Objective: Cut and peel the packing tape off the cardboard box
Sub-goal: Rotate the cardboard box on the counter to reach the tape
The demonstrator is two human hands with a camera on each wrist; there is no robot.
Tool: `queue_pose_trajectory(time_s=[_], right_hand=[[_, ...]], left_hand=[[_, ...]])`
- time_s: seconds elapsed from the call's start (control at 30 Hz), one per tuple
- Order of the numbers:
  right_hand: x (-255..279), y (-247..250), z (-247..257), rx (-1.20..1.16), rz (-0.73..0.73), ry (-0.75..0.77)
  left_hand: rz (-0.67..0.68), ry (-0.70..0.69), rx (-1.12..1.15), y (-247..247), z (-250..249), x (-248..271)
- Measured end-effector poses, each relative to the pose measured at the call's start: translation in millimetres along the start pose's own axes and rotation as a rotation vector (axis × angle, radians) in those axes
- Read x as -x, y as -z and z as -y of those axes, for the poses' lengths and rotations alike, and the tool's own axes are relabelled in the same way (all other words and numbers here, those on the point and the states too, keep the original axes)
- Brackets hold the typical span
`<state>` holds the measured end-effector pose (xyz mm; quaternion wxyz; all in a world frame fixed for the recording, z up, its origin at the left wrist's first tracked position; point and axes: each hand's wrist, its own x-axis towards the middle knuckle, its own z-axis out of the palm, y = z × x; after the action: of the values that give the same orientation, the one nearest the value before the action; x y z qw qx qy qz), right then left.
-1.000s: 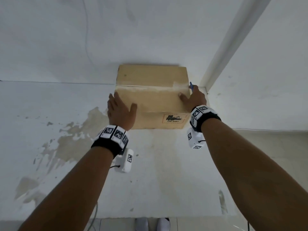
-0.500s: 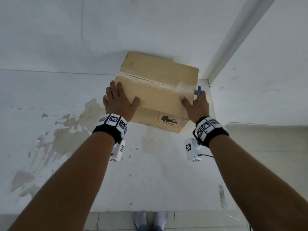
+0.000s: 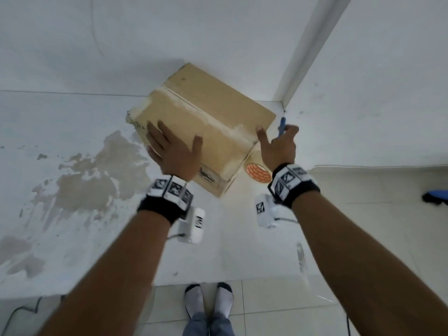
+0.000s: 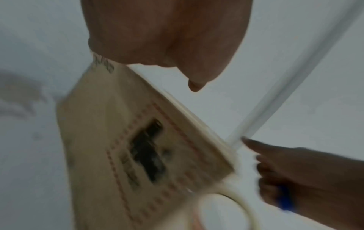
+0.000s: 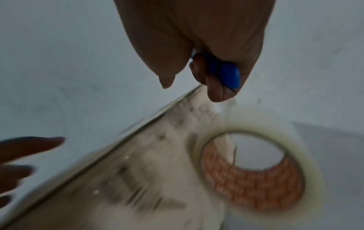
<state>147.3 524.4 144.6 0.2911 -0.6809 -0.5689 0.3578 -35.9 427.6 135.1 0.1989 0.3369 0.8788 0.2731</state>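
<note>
My left fingers (image 3: 155, 132) lie spread on the box (image 3: 208, 117); my right fingers (image 5: 216, 87) grip a blue cutter (image 3: 282, 126); stained white table (image 3: 72, 190), white corner walls (image 3: 242, 32).

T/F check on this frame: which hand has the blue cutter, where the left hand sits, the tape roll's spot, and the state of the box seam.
1. The right hand holds the blue cutter. True.
2. The left hand grips the roll of tape. False: it lies flat on top of the cardboard box.
3. The roll of tape sits on the surface beside the box, near the right wrist. True.
4. The box flaps stand open. False: they lie closed, with packing tape along the seam.
5. The cutter lies on the floor. False: the right hand holds it.
</note>
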Motion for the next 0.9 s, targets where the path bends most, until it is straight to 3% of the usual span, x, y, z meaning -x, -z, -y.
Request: queue_pose_trajectory(time_s=[0.1, 0.2, 0.33, 0.57, 0.73, 0.9], right_hand=[[-35, 7, 5, 0.157, -0.01, 0.077], [-54, 6, 7, 0.333, 0.071, 0.16], [-54, 3, -1, 0.251, 0.224, 0.154], [-14, 10, -29, 0.124, 0.121, 0.131], [39, -3, -37, 0.03, 0.011, 0.027], [70, -12, -37, -0.054, -0.066, -0.029]], left_hand=[[0.082, 0.134, 0.29, -32, -24, 44], [0.077, 0.142, 0.438, -50, -34, 57], [0.042, 0.013, 0.439, -55, -13, 53], [0.131, -0.019, 0.506, -32, 31, 31], [0.021, 0.095, 0.408, -15, 30, 12], [-0.084, -0.063, 0.229, -13, 39, 2]])
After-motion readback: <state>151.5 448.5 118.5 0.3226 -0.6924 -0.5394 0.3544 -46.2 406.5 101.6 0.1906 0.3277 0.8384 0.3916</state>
